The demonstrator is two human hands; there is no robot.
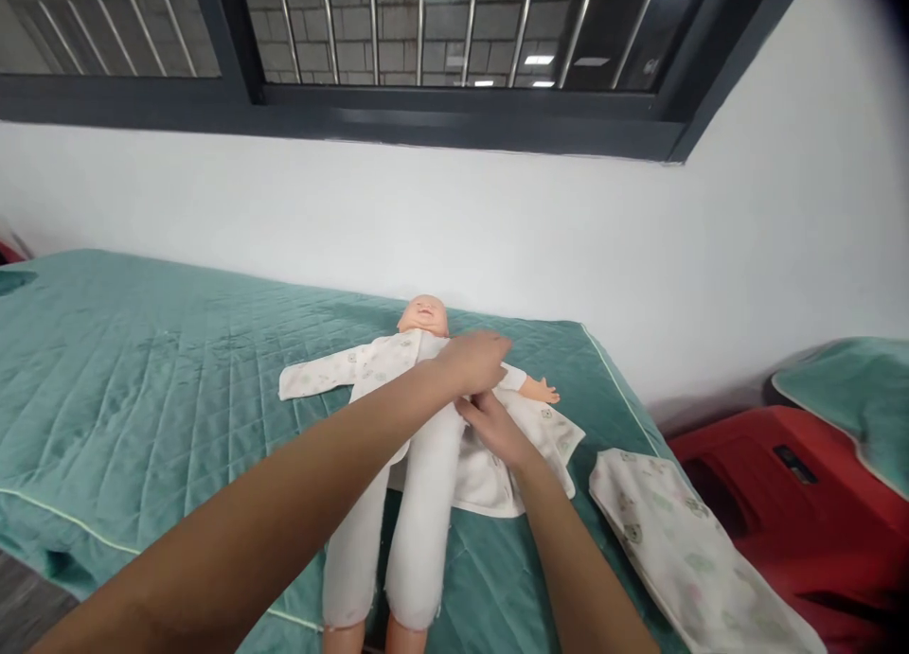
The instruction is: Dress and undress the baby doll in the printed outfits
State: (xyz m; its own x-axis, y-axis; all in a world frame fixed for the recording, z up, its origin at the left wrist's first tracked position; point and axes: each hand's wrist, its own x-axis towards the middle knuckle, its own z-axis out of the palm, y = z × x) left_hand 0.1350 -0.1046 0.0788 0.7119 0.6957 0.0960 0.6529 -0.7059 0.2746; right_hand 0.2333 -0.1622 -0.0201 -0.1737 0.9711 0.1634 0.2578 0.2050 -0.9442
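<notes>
A baby doll point(426, 446) lies on its back on the green quilted bedspread, its head by the wall. One arm is inside the long sleeve of a white printed baby shirt point(383, 356). The other arm, in white cloth with a bare plastic hand point(541, 389), rests on top of the spread shirt half. My left hand point(474, 361) crosses the doll's chest, fingers curled at the shirt near the shoulder. Just below it, my right hand point(497, 432) is closed at the doll's side on the shirt cloth. The fingertips of both hands are partly hidden.
Folded printed baby cloth point(682, 540) lies along the bed's right edge. Beyond that edge stands a red plastic chair or stool point(788, 503) with green fabric point(852, 398) over it. A white wall point(355, 209) and a dark-framed barred window point(454, 114) rise behind the bedspread point(177, 380).
</notes>
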